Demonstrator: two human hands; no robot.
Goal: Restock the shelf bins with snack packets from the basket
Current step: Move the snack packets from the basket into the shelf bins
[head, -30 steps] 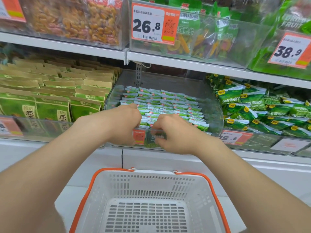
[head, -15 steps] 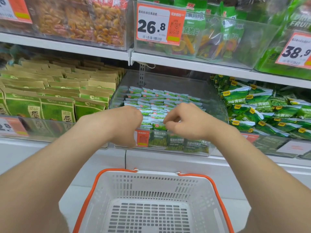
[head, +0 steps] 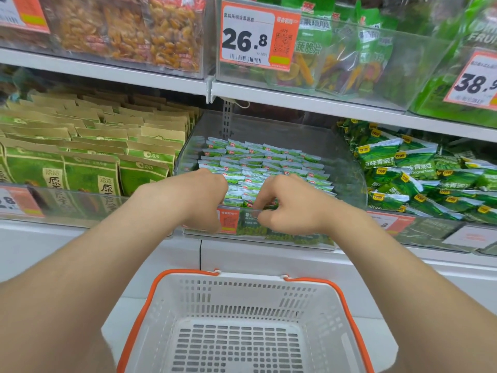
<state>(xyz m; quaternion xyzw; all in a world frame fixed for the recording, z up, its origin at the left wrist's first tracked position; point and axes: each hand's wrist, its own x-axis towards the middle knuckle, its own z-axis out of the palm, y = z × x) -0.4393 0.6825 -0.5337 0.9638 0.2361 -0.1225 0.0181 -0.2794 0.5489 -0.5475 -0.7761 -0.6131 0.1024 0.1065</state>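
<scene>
- Reaching forward from the lower corners of the frame, two bare forearms are meeting at the front edge of a clear plastic bin (head: 349, 170) in the middle of the picture.
- Small green and white snack packets (head: 263, 162) are lying in overlapping rows inside this bin, filling it from front to back.
- The left hand (head: 204, 195) is hanging over the bin's front lip, knuckles towards the camera, fingers bent down and hidden behind the hand, so whether it is gripping anything cannot be told.
- The right hand (head: 293, 208), just beside it, is curling its fingers (head: 256, 204) over the lip onto the front row of packets, while the thumb is lying outside the front wall; whether it is pinching a packet cannot be told.
- An orange price label (head: 228, 220) is showing on the bin front between the two hands.
- A white basket (head: 242, 292) with an orange handle (head: 139, 313) is sitting at the bottom centre, below the shelf, its slotted floor showing.
- Brown and green paper bags (head: 94, 146) are standing in rows in the bin at centre left.
- Bright green pea packets (head: 403, 162) are lying heaped in the bin at centre right.
- Across the top, an upper shelf is carrying clear bags of golden dried fruit (head: 161, 30) at the left and green crisp bags (head: 336, 57) at the right.
- A large tag reading 26.8 (head: 255, 36) is hanging at top centre.
</scene>
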